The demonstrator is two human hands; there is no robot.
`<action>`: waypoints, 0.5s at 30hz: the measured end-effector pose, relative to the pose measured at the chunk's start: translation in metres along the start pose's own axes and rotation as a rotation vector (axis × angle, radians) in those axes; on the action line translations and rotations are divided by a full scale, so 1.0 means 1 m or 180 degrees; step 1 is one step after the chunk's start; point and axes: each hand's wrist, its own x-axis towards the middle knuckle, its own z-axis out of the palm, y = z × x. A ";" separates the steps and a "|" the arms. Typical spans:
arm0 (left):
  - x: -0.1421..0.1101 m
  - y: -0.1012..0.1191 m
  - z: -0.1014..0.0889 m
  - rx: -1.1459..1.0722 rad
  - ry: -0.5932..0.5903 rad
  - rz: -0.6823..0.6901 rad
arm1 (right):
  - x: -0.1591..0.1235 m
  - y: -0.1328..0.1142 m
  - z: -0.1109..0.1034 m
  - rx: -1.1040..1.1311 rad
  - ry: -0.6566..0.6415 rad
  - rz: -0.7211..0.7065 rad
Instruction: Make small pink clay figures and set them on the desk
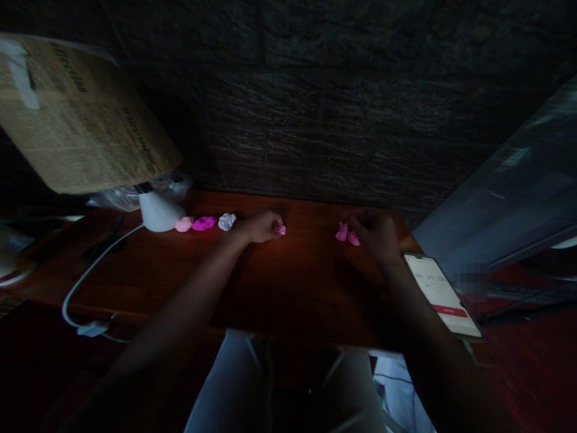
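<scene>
On the wooden table, my left hand pinches a small pink crumpled wad, which looks like paper or cloth. To the right, my right hand is closed, its fingertips at a pair of crumpled pink pieces; dim light hides how firmly it grips them. Left of my left hand lies a row of similar wads: a white one, a magenta one and a pale pink one. The exact material of the wads is unclear.
A lamp with a newsprint shade and white base stands at the left, its white cable hanging over the front edge. A lit phone lies at the right edge. A dark brick wall rises behind the wooden table.
</scene>
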 end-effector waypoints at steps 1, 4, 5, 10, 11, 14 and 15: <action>0.001 0.004 0.005 -0.0163 -0.0019 0.0199 | -0.006 -0.007 0.014 0.0184 -0.0130 -0.0186; 0.004 0.016 0.019 -0.0567 -0.0102 0.0816 | -0.024 -0.022 0.056 0.0349 -0.0555 -0.0541; 0.005 0.019 0.024 -0.0590 -0.0050 0.0935 | -0.029 -0.024 0.066 0.0407 -0.0643 -0.0604; 0.009 0.016 0.038 -0.1069 -0.0014 0.0977 | -0.035 -0.024 0.083 0.0389 -0.0600 -0.0482; 0.010 0.014 0.039 -0.1277 -0.0041 0.0939 | -0.033 -0.022 0.082 0.0342 -0.0583 -0.0411; 0.011 0.010 0.042 -0.1756 -0.0004 0.0864 | -0.029 -0.019 0.078 0.0220 -0.0673 -0.0325; 0.011 0.008 0.042 -0.1845 0.0028 0.0844 | -0.028 -0.018 0.078 0.0200 -0.0723 -0.0336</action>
